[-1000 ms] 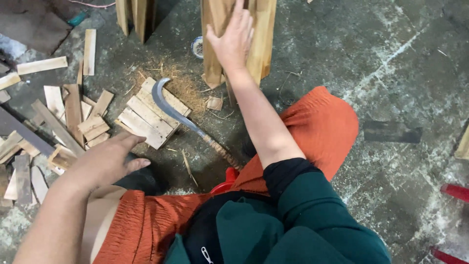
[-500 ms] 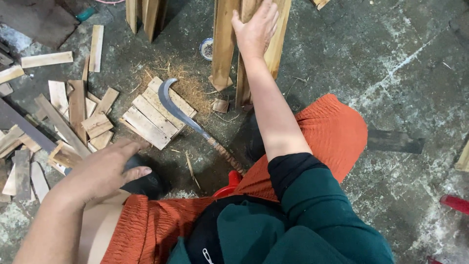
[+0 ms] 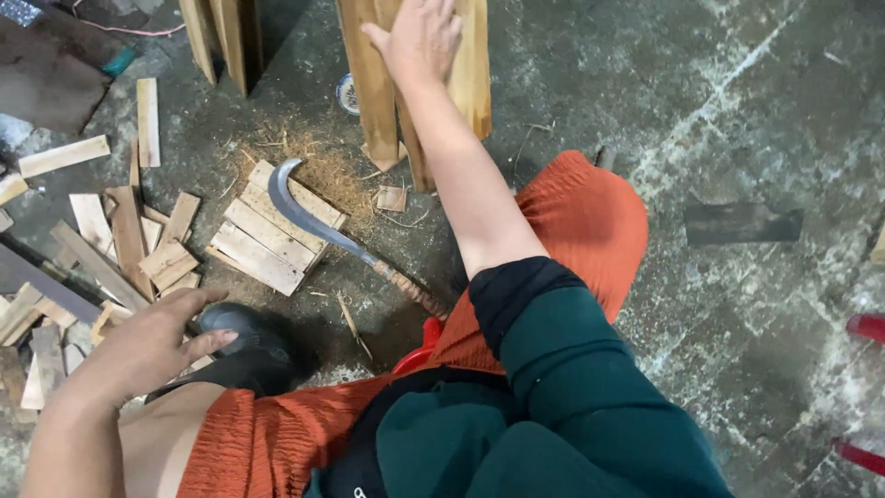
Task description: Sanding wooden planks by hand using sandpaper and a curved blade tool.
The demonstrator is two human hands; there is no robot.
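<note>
Nearest the camera, the left hand [image 3: 147,346] hangs low at the left side of the view, palm down, fingers spread and loosely curved, holding nothing. It hovers above the person's knee in orange cloth, just beside the black shoe [image 3: 241,350]; whether a fingertip touches the shoe cannot be told. Past its fingertips lies a scatter of short wood offcuts [image 3: 111,249] on the concrete floor [image 3: 737,120].

A little further out, in the middle of the floor, a curved blade [image 3: 300,207] with a wrapped handle [image 3: 410,290] lies flat. Its hooked tip rests across a small stack of flat wooden slats [image 3: 267,231], and the handle end points back toward the person's lap, near a red object partly hidden by the orange cloth. Neither hand touches it. Sawdust lies on the floor just beyond the slats.

Farthest out, the right arm stretches forward and the right hand [image 3: 419,39] lies open and flat, fingers together and extended, thumb out to the left, pressed against a bundle of upright wooden planks [image 3: 373,83] near the far edge of the view. The palm covers the planks' face without gripping around them. The two hands are well apart. A second group of upright boards [image 3: 219,37] stands to the left of the planks, with a small round tin [image 3: 348,92] on the floor between them.
</note>
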